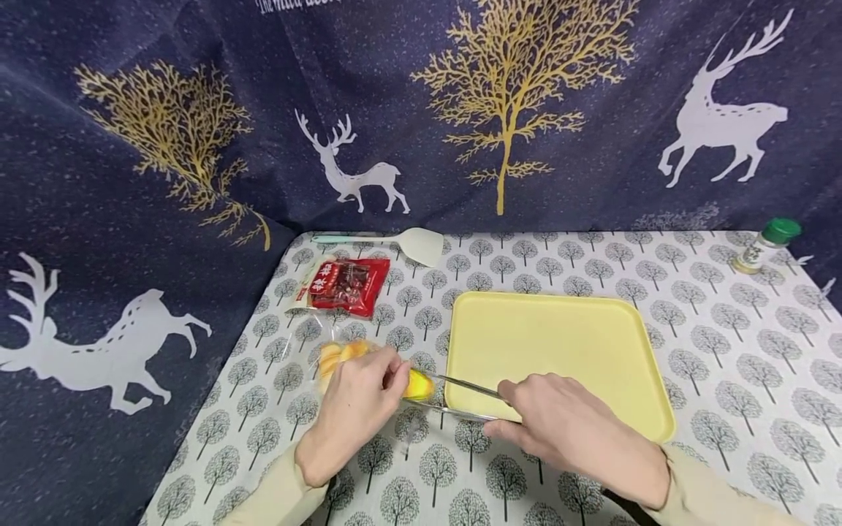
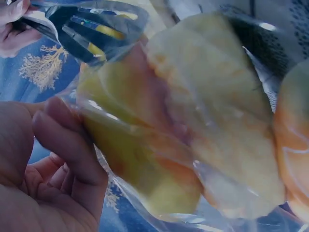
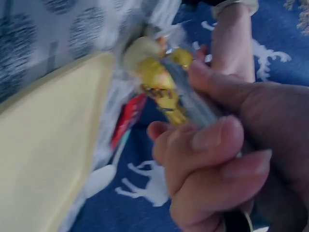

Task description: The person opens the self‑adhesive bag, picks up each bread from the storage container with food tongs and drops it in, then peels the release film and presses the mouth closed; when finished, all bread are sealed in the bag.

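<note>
My left hand (image 1: 362, 394) pinches the edge of a clear plastic bag (image 2: 140, 205) at the left of the table. Inside the bag are several bread pieces (image 1: 338, 354), pale and orange-brown in the left wrist view. My right hand (image 1: 559, 413) grips metal tongs (image 1: 467, 384), which point left toward the bag. The two arms of the tongs stand apart, with their slotted end (image 2: 96, 31) at the bag's mouth. Around the tongs' tips shows a bright yellow piece (image 1: 419, 385); whether they clamp it, I cannot tell. My left hand partly hides the bag.
A pale yellow tray (image 1: 552, 343) lies right of the bag, partly under my right hand. Behind the bag are a red packet (image 1: 351, 285) and a white spatula (image 1: 421, 246). A green-capped jar (image 1: 766, 245) stands at the far right. A dark curtain (image 1: 408, 95) borders the table.
</note>
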Available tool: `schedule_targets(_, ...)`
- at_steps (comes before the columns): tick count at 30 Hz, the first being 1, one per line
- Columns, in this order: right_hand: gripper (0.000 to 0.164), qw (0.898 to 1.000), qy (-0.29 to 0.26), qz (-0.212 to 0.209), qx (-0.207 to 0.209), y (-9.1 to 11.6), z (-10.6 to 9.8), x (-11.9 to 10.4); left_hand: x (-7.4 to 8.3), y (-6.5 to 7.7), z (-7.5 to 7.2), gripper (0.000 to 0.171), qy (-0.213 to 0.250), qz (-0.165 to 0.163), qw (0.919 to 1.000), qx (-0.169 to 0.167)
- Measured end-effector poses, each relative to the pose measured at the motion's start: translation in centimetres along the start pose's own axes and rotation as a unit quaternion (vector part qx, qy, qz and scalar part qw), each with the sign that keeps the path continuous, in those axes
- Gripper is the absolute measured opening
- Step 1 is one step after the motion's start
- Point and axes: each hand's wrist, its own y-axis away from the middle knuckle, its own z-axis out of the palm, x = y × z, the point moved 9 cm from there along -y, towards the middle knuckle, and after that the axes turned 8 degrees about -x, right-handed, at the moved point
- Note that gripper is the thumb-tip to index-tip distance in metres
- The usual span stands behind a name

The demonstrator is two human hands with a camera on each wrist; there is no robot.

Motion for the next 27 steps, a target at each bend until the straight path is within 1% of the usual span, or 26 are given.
schedule_targets(2,0.041,0.999,-0.037,0.006,-0.015,-0.1,0.3,0.9,-0.2,-0.1,0.2,0.032,0.004,-0.004,1.0000,-0.006)
schedule_targets(3,0.042,0.999,-0.045,0.000,-0.013,0.0,0.3,1.2,-0.4,-0.1,0.3,0.033,0.006,-0.007,0.9999,-0.010)
schedule_targets(7,0.041,0.998,-0.054,-0.034,0.016,0.6,0.4,2.4,-1.0,-0.1,0.6,0.035,0.022,-0.017,0.9994,-0.021)
schedule_targets(11,0.037,0.995,-0.058,-0.066,0.043,0.9,0.2,2.9,-1.3,-0.1,0.4,0.035,0.035,-0.025,0.9989,-0.017)
schedule_targets(15,0.037,0.994,-0.054,-0.076,0.053,1.1,0.1,2.9,-1.2,0.0,0.0,0.035,0.029,-0.027,0.9991,-0.013)
schedule_targets(18,0.041,0.993,-0.026,-0.090,0.070,1.4,-0.3,2.3,-0.9,0.0,-0.2,0.035,0.014,-0.025,0.9995,-0.012)
schedule_targets(22,0.044,0.987,0.006,-0.122,0.101,1.7,-1.0,1.2,-0.5,-0.1,-0.3,0.033,0.000,-0.021,0.9997,-0.015)
schedule_targets(27,0.045,0.984,-0.002,-0.135,0.113,1.7,-1.3,0.7,-0.1,0.0,-0.3,0.032,0.001,-0.015,0.9997,-0.018)
